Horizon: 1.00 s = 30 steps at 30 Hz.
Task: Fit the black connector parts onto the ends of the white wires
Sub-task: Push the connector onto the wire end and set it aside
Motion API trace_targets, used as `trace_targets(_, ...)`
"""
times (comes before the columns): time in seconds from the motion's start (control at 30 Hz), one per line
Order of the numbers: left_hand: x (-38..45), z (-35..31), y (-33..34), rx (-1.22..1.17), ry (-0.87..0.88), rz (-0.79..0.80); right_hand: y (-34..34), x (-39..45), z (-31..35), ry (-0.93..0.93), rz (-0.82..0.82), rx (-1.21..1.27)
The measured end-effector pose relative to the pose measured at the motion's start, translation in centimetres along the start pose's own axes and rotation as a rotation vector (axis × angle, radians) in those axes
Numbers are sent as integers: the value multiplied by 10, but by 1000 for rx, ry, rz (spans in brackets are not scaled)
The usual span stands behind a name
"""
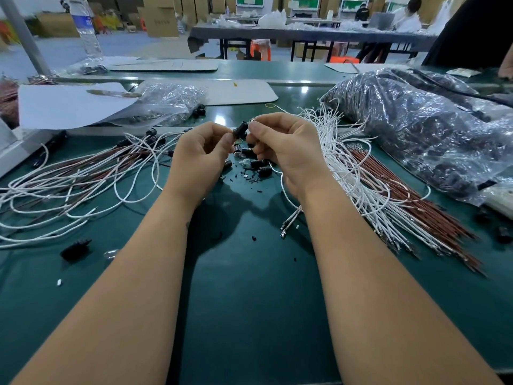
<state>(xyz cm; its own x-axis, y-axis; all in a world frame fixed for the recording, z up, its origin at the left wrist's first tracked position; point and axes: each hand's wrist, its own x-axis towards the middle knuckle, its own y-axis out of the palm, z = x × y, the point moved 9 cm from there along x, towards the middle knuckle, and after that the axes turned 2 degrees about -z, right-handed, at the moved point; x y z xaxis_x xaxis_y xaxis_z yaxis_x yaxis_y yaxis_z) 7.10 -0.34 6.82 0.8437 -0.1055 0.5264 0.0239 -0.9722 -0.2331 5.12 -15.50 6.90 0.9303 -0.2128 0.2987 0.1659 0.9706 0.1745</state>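
Both hands are raised a little above the green desk [249,301], close together at its middle. The left hand [200,159] has its fingers curled and pinches a black connector part [239,130] between thumb and fingertips, a tight grip with the part standing nearly upright. The right hand [283,145] is curled as well, its thumb and forefinger nipping the end of a white wire [283,180] right against the top of that part; the wire runs down under the palm towards the desk. Just below the hands lies a small heap of loose black connector parts [256,162] with bits of black debris around it. To the left sprawl looped white wires with parts fitted [83,184], mixed with brown ones. To the right lies a thick bundle of white wires [341,162], and beside it a bundle of brown wires [410,201]. Farther right sits a big clear plastic bag of black parts [422,120], and a smaller bag [166,104] lies behind the hands to the left.
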Motion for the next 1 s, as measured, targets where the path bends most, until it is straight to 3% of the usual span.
trace_targets(0.17,-3,-20,-5,287,238,-93,-3,2,-2,-4,-29,-16)
trace_targets(0.3,-4,-24,-3,373,308,-98,-4,1,-2,-12,-33,-10)
trace_targets(0.6,-2,-11,-1,127,113,-39,-6,2,4,-61,-24,-81)
trace_targets(0.8,-1,-5,6,50,45,12,-7,1,12,-124,-39,-180)
trace_targets(1.0,-2,-4,-1,48,37,-37,-5,0,20,-183,-58,-293)
